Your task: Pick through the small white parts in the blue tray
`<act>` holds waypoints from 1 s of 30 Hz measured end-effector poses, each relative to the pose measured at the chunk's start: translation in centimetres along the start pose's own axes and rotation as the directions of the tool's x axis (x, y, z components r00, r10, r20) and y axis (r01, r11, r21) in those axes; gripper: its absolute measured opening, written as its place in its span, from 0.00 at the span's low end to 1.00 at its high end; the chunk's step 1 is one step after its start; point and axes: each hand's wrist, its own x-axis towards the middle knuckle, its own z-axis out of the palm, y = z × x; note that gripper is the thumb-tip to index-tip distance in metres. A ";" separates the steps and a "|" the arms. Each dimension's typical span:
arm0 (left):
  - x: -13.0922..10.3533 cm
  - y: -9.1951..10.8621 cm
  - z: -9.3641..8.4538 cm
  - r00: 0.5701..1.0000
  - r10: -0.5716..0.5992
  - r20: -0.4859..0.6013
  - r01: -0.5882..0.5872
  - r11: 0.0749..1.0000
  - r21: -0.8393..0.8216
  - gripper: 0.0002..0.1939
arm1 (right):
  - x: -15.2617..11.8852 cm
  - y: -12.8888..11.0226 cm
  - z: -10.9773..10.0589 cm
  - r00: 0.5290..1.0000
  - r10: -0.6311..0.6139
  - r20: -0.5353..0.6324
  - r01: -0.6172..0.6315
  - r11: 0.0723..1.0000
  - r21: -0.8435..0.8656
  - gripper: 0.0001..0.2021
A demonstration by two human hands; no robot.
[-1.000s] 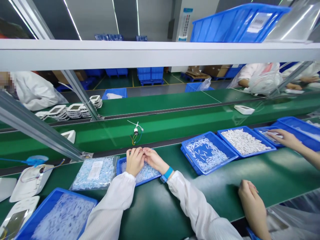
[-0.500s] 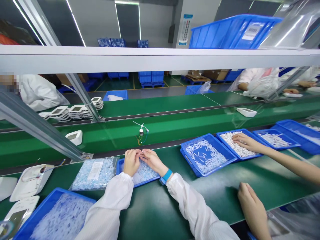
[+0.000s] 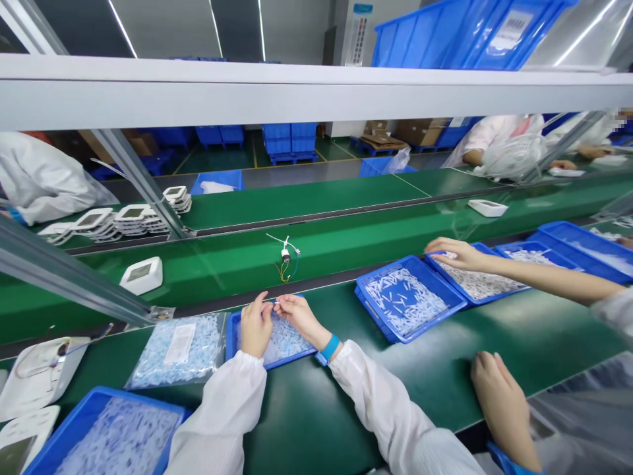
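Over a blue tray (image 3: pixel 291 360) of small pale-blue and white pieces (image 3: pixel 284 340), my two hands meet at the fingertips. My left hand (image 3: pixel 256 328) is closed at thumb and fingers, one finger raised; whatever it pinches is too small to make out. Thumb and forefinger of my right hand (image 3: pixel 299 318), which wears a blue wristband (image 3: pixel 329 349), pinch a tiny whitish piece, its kind unclear. Left of the tray lies a clear bag (image 3: pixel 180 349) of pale-blue pieces with a white label. A larger blue tray (image 3: pixel 106 396) of translucent pieces stands at lower left.
A co-worker's hand (image 3: pixel 459 255) is above a tray of white pieces at right; their other hand (image 3: pixel 502 399) rests near the bench edge. Another blue tray (image 3: pixel 366 307) holds white sticks. White housings (image 3: pixel 143 276) and a wired part (image 3: pixel 285 255) lie on the green conveyor (image 3: pixel 336 241).
My view has shifted slightly. My left fingers have spread a little, one now raised, and the hands stay over the tray. The co-worker's hand has lifted and moved left over the white pieces.
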 end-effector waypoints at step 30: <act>-0.1 0.0 -0.5 0.999 0.047 0.014 -0.047 0.999 0.020 0.07 | 0.1 0.3 0.1 0.996 -0.066 -0.066 0.056 0.989 -0.136 0.15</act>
